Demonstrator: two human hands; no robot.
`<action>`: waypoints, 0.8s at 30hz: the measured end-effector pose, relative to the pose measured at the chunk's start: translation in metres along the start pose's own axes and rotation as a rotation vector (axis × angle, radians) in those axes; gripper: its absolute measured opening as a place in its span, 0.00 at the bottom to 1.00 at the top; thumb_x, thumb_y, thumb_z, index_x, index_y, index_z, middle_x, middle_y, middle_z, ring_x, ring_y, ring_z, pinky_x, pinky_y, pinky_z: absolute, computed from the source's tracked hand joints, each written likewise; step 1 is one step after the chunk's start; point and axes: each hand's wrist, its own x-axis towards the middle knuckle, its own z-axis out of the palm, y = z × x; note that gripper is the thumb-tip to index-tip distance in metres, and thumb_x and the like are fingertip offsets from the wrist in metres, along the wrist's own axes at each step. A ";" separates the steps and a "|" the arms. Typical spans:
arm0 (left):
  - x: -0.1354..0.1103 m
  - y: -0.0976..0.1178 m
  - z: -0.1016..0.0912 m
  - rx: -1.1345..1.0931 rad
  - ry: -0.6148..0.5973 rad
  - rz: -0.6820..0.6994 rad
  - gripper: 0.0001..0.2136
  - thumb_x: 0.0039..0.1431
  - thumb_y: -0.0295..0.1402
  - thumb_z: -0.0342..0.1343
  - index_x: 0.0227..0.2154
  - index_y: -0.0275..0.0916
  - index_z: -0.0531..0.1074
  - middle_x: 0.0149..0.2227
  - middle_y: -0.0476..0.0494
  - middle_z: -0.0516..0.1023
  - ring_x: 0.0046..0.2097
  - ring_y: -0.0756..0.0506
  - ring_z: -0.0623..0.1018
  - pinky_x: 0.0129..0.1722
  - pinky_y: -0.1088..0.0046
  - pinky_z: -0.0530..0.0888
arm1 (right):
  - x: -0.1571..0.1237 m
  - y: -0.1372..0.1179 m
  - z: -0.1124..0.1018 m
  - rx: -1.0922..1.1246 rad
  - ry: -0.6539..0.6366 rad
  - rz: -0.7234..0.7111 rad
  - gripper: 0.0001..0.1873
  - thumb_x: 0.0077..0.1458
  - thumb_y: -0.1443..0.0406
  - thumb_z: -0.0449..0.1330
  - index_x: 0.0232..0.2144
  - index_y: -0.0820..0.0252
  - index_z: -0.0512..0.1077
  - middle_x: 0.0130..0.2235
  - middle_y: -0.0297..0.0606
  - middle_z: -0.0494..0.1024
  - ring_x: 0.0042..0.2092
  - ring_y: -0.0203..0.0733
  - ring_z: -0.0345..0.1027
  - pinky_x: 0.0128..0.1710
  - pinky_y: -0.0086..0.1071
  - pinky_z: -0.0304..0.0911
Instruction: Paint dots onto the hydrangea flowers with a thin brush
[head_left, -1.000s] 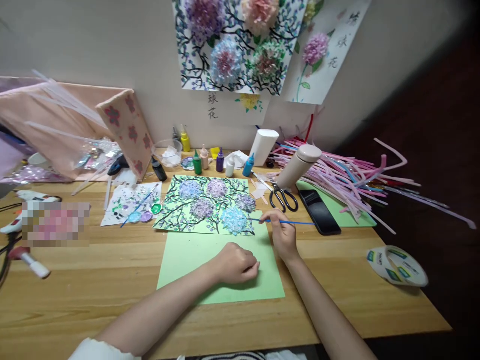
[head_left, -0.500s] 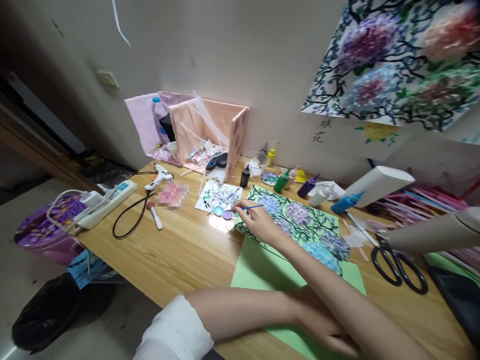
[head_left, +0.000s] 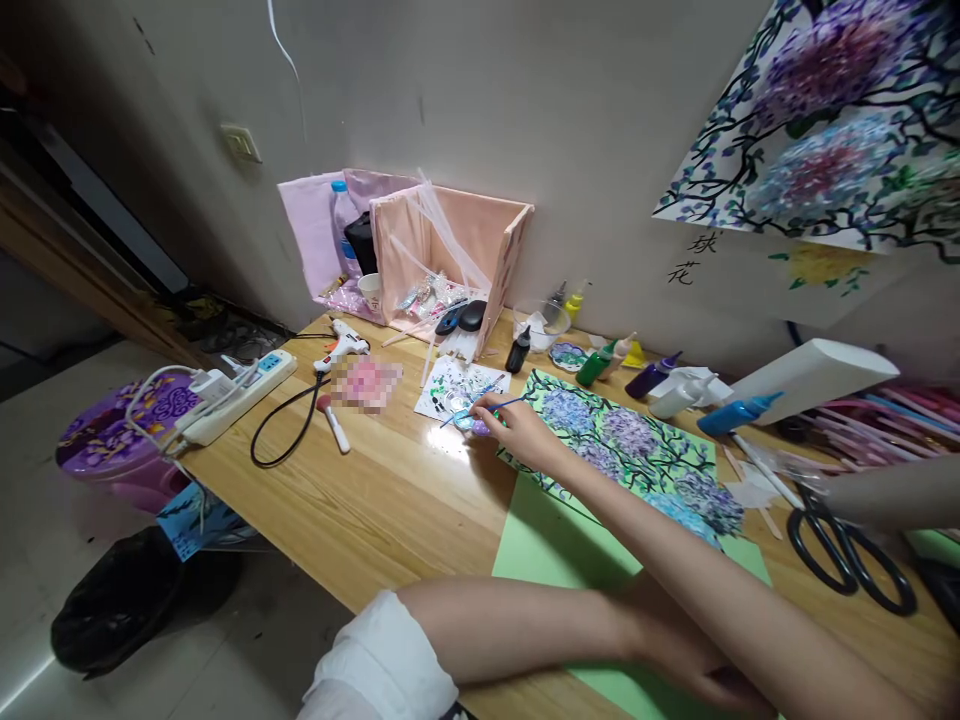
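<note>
My right hand [head_left: 517,430] pinches a thin blue paintbrush [head_left: 506,404] over a small purple and blue paint palette [head_left: 480,424]. Under the palette's back edge lies a white paper [head_left: 439,393] covered in paint spots. Beside my right wrist is a green sheet painted with purple and blue flowers and black branches [head_left: 630,431]. It rests on a larger plain green sheet [head_left: 536,545]. My left forearm lies across the front of the desk, and my left hand [head_left: 694,655] rests on the green sheet beneath my right forearm, its fingers mostly hidden.
Paint bottles, black [head_left: 518,350], green [head_left: 596,363], purple [head_left: 652,376] and blue [head_left: 739,412], line the back. Black-handled scissors [head_left: 847,550] lie right. A glue gun [head_left: 345,342], makeup brush [head_left: 334,424] and power strip [head_left: 244,395] are left. A pink fabric box [head_left: 517,262] stands behind.
The view has turned, so everything sits further right or lower. My right hand with the paintbrush has shifted slightly over the palette. My left arm stays in place.
</note>
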 end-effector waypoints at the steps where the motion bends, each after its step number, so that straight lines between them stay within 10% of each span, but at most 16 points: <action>1: -0.001 0.000 -0.001 0.027 0.003 -0.004 0.29 0.61 0.43 0.46 0.56 0.23 0.57 0.60 0.41 0.58 0.63 0.45 0.53 0.61 0.80 0.47 | 0.000 -0.001 -0.001 -0.008 -0.005 -0.007 0.10 0.59 0.65 0.50 0.33 0.60 0.70 0.34 0.39 0.76 0.37 0.40 0.68 0.37 0.32 0.59; 8: 0.004 0.001 -0.002 0.039 -0.024 0.161 0.18 0.58 0.45 0.48 0.33 0.35 0.76 0.41 0.41 0.77 0.49 0.42 0.71 0.50 0.71 0.66 | -0.033 -0.011 -0.049 0.102 0.192 0.036 0.13 0.61 0.62 0.48 0.34 0.58 0.71 0.36 0.37 0.76 0.39 0.40 0.68 0.39 0.31 0.59; 12: 0.003 0.013 0.001 -0.064 -0.024 -0.013 0.16 0.56 0.40 0.47 0.19 0.38 0.72 0.26 0.49 0.78 0.26 0.49 0.74 0.18 0.74 0.63 | -0.104 0.005 -0.099 0.062 0.403 0.151 0.13 0.61 0.59 0.48 0.34 0.57 0.70 0.36 0.37 0.74 0.39 0.39 0.67 0.39 0.30 0.59; 16: -0.004 0.020 -0.003 -0.059 -0.003 -0.040 0.14 0.52 0.36 0.50 0.15 0.38 0.69 0.22 0.52 0.76 0.22 0.51 0.73 0.16 0.74 0.56 | -0.194 0.033 -0.134 0.009 0.609 0.215 0.18 0.62 0.57 0.45 0.27 0.59 0.68 0.28 0.35 0.69 0.31 0.37 0.63 0.32 0.30 0.58; 24: -0.002 0.015 -0.004 -0.095 0.044 -0.026 0.13 0.53 0.31 0.48 0.14 0.37 0.65 0.18 0.50 0.73 0.18 0.52 0.69 0.18 0.73 0.53 | -0.274 0.066 -0.112 -0.014 0.725 0.254 0.18 0.62 0.60 0.46 0.21 0.58 0.64 0.22 0.33 0.65 0.27 0.37 0.61 0.30 0.32 0.57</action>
